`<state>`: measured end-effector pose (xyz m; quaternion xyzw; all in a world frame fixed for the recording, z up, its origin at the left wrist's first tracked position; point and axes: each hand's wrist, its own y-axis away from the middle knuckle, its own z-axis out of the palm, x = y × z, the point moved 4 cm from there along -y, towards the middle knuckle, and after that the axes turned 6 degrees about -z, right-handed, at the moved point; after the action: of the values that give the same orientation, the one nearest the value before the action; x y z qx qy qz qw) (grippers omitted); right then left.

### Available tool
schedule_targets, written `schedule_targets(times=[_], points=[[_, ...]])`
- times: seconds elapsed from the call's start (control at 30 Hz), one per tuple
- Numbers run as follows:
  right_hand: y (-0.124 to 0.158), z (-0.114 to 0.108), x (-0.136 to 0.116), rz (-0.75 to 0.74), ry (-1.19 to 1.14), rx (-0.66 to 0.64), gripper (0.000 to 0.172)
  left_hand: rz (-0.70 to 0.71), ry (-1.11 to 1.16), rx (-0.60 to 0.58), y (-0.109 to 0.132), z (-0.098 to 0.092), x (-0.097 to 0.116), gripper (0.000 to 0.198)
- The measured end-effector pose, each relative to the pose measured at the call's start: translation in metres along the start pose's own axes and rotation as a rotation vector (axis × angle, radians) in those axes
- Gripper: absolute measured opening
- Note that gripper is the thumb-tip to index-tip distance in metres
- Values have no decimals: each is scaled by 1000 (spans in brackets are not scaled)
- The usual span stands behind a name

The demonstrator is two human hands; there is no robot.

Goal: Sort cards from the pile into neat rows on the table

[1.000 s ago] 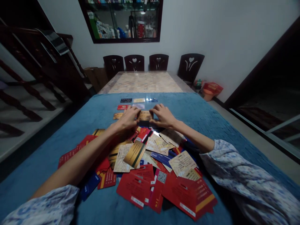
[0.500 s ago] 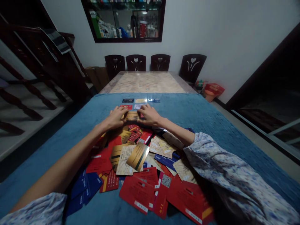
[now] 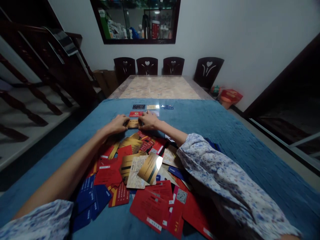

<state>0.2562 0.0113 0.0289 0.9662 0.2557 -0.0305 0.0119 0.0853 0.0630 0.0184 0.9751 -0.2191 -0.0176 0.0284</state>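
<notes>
We see a pale wall (image 3: pixel 237 40) with a dark-framed glass cabinet (image 3: pixel 136 21) full of bottles. Four dark chairs (image 3: pixel 173 65) line the far end of a marble surface (image 3: pixel 157 87). A dark wooden staircase (image 3: pixel 57 76) rises at our left; the light is dim.

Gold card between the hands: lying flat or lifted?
Flat. The gold card lies on the cloth, with the left hand and right hand touching its ends.

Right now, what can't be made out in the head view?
Head view:
1. Gold card: ends covered by left hand and right hand; grip unclear.
2. Card pile print: too small, dim.
3. Cards under the right sleeve: hidden.
4. Lowest red card: cut off by bottom edge.
</notes>
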Motion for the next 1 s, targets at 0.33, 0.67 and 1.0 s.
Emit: schedule_targets(times=[0.33, 0.67, 1.0], points=[[-12, 0, -1, 20, -18, -50, 41, 41, 26, -62, -8, 0, -3, 44], [-21, -1, -2, 15, 34, -81, 44, 45, 37, -72, -12, -2, 2, 36], [-17, -9, -6, -8, 37, -101, 39, -9, -18, -98, -13, -2, 14, 24]])
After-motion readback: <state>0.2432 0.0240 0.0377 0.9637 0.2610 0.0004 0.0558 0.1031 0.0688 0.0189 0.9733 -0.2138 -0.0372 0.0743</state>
